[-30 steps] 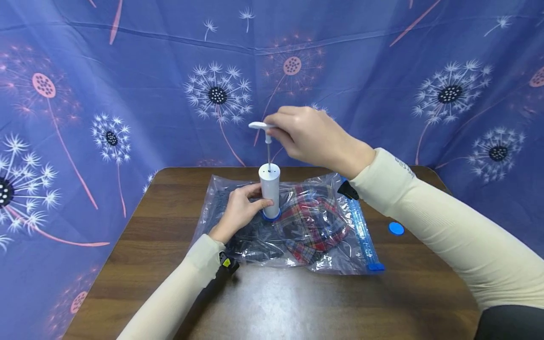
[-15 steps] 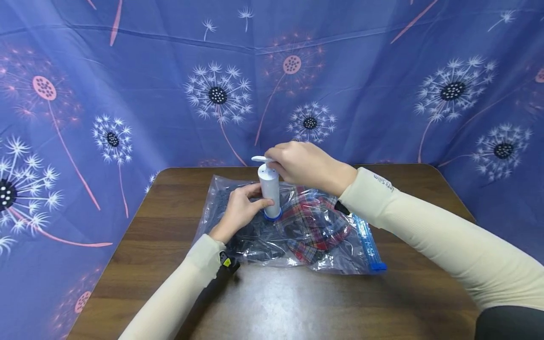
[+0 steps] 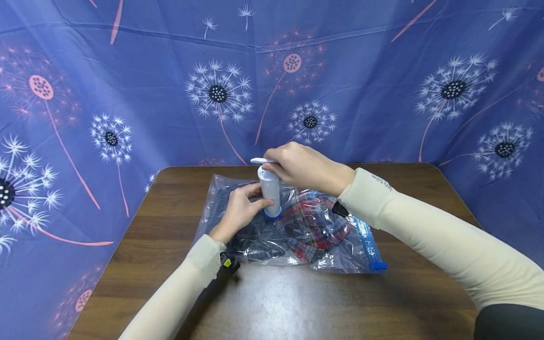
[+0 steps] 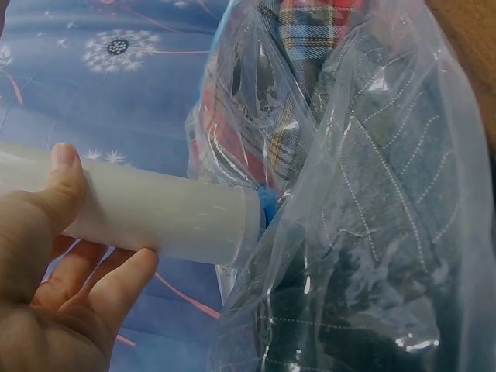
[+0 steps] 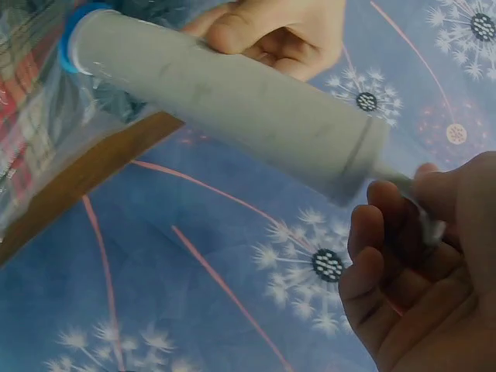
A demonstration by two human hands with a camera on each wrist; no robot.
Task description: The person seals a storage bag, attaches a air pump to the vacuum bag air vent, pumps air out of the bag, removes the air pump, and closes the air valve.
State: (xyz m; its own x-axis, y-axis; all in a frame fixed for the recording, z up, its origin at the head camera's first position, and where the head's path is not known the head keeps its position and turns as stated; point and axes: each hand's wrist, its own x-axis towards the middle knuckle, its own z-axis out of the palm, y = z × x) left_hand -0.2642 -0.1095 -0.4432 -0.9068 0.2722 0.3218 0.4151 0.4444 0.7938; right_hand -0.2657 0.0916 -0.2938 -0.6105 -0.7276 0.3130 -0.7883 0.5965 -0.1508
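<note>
A white hand pump (image 3: 271, 191) stands upright on a clear vacuum storage bag (image 3: 263, 252), its foot on the bag's blue valve ring (image 4: 266, 205). My left hand (image 3: 242, 210) grips the pump barrel, thumb on the near side and fingers around the far side. With my right hand (image 3: 303, 165) I hold the white T-shaped handle (image 3: 258, 160), which sits low over the barrel's top. In the right wrist view only a short length shows between handle and barrel. Inside the bag lie a red plaid garment (image 3: 312, 222) and a dark garment (image 4: 403, 186) with pale stitching.
The bag lies on a brown wooden table (image 3: 140, 255). A blue zip strip (image 3: 369, 243) with a blue slider (image 3: 378, 266) runs along the bag's right side. Behind the table hangs a blue cloth (image 3: 170, 94) printed with dandelions.
My right hand has pushed the handle down, hiding the metal rod that showed above the barrel. My left hand stays in place. The blue cap on the right is now hidden behind my right arm.
</note>
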